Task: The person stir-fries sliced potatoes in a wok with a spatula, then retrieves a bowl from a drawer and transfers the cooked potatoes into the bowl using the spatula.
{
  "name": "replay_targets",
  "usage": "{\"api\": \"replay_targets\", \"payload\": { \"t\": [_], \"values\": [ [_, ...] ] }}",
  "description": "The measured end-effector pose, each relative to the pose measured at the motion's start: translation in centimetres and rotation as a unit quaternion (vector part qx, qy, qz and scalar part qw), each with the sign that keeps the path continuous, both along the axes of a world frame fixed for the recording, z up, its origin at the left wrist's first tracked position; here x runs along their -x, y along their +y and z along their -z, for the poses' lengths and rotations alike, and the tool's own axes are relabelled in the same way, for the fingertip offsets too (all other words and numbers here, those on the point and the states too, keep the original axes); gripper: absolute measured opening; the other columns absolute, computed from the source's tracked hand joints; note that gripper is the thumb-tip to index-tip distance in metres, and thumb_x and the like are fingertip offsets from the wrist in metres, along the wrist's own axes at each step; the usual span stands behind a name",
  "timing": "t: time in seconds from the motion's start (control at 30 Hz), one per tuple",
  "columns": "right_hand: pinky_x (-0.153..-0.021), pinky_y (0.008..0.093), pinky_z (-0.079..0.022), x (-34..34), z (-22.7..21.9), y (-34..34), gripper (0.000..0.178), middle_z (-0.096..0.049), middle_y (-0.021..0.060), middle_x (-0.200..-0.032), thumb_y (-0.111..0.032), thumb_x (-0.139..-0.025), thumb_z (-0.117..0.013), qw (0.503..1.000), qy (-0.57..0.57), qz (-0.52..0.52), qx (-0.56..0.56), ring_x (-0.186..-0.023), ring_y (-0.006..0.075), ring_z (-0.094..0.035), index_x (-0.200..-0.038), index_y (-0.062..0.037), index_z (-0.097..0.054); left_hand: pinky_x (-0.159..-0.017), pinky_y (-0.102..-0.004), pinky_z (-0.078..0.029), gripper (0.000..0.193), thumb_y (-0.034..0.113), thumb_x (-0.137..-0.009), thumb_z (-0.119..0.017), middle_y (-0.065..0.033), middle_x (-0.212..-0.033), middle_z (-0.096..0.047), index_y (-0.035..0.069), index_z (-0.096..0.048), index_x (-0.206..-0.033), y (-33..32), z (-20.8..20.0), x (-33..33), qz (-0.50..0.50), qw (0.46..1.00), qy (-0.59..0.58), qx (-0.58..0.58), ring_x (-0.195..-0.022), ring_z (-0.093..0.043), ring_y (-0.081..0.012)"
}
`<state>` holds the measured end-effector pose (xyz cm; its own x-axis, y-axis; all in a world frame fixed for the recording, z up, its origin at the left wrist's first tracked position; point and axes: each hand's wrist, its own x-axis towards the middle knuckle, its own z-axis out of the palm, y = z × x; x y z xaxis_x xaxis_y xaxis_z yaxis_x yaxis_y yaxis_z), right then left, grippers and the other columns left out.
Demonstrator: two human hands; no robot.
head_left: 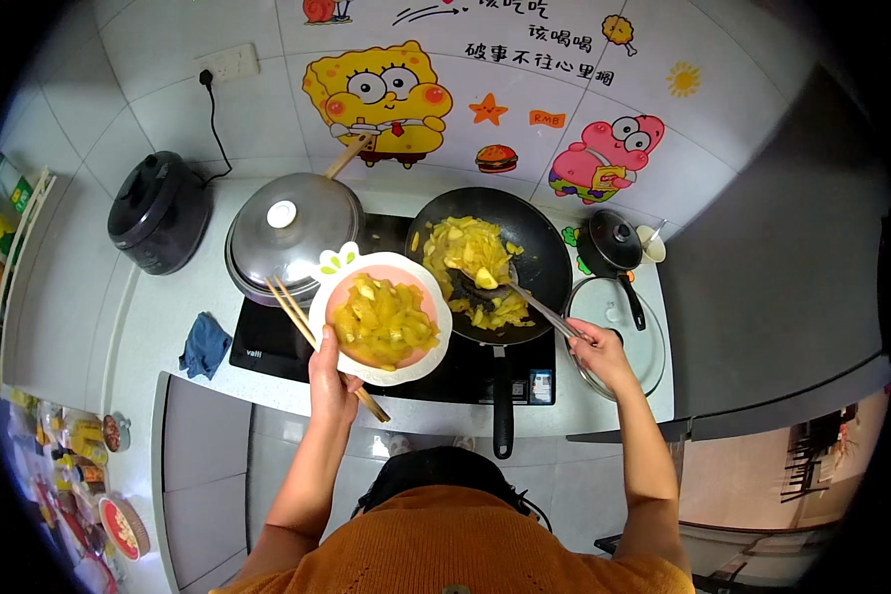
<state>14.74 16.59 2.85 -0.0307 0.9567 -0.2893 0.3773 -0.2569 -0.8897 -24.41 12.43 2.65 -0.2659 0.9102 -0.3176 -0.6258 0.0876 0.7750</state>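
Observation:
My left hand (333, 376) is closed on the edge of a white-rimmed plate (396, 375) with a pink inside and a leaf-shaped tab. Yellow cooked slices (381, 322) are heaped on it. A pair of wooden chopsticks (370, 404) is pinned under the plate by the same hand, their other ends sticking out at left. My right hand (601, 353) grips the metal handle of a spatula (547, 312). Its head lies among more yellow slices (465, 245) in a black wok (547, 230); food partly hides it. The plate is held just left of the wok.
A lidded pan (267, 238) sits on the left of the black cooktop (267, 342). At far left are a rice cooker (158, 213) and a blue cloth (205, 346). A small black pot (609, 243) and a glass lid (639, 337) lie right. The wok's handle (503, 406) juts toward me.

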Motion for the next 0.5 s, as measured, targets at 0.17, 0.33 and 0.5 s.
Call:
{"api": "replay_targets", "payload": {
  "t": [0.17,0.33,0.5],
  "values": [
    [-0.052,0.0189,-0.036,-0.4,-3.7,-2.2,0.038,-0.055,-0.0069,-0.074,-0.009,-0.085,-0.063,0.997,-0.067,0.027,-0.040,-0.057,0.0021,-0.042,-0.122,-0.0041,-0.058,-0.038,-0.0189,-0.022,0.040,0.045,-0.094,-0.048,0.0016,-0.067,-0.053,0.005,-0.054,-0.097,0.7,0.2,-0.2,0.050,0.998,-0.025,-0.016,-0.045,-0.038,-0.0034],
    [-0.052,0.0184,-0.035,-1.0,-2.6,-4.8,0.039,-0.054,-0.0078,-0.073,-0.009,-0.084,-0.064,0.990,-0.085,0.057,-0.092,-0.058,0.0017,-0.041,-0.122,-0.0063,-0.059,-0.038,-0.0191,-0.022,0.039,0.044,-0.094,-0.048,0.0025,-0.066,-0.052,0.006,-0.055,-0.096,1.0,0.8,-0.5,0.082,0.995,-0.055,-0.024,-0.045,-0.038,-0.0035],
    [-0.081,0.0233,-0.046,-0.1,-0.6,-5.5,0.039,-0.066,0.0054,-0.105,-0.007,-0.084,-0.063,0.981,-0.127,0.062,-0.134,-0.092,0.0091,-0.059,-0.122,-0.0039,-0.058,-0.038,-0.0192,-0.022,0.039,0.044,-0.094,-0.048,0.0025,-0.067,-0.052,0.006,-0.054,-0.096,1.0,0.7,-0.7,0.088,0.995,-0.045,-0.024,-0.046,-0.038,-0.0036]
  ]
}}
